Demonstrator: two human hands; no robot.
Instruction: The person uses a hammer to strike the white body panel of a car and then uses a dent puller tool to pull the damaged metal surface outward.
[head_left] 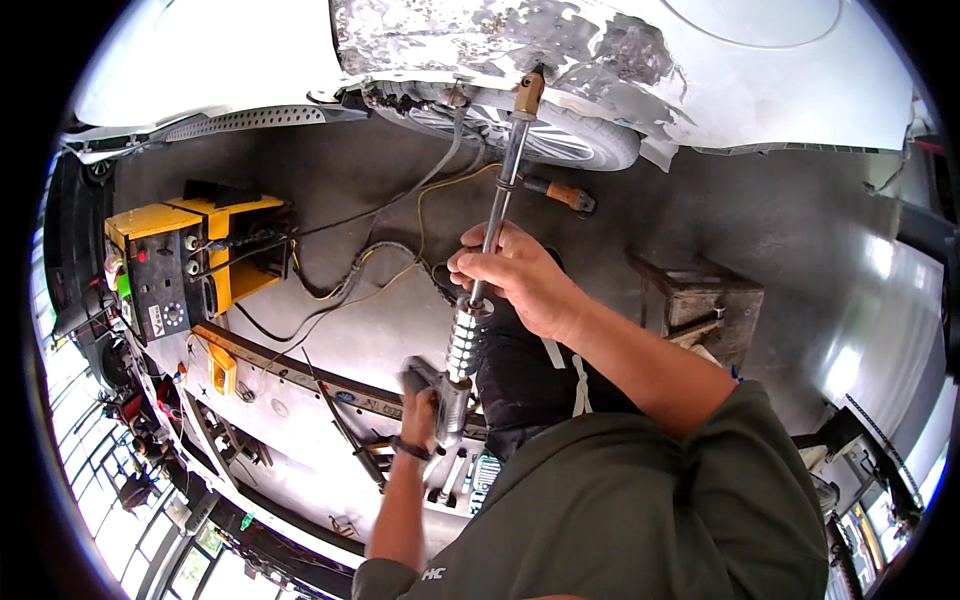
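Observation:
I hold a long metal slide-hammer dent puller with both hands. Its brass tip touches the sanded, bare-metal patch of a white car's body panel above the wheel. My right hand is closed around the steel shaft just above the ribbed sliding weight. My left hand grips the pistol-style handle at the tool's lower end.
A yellow welding unit stands on the floor at left, with cables trailing toward the car. An orange-handled tool lies near the wheel. A wooden stool is at right. A tool tray lies lower left.

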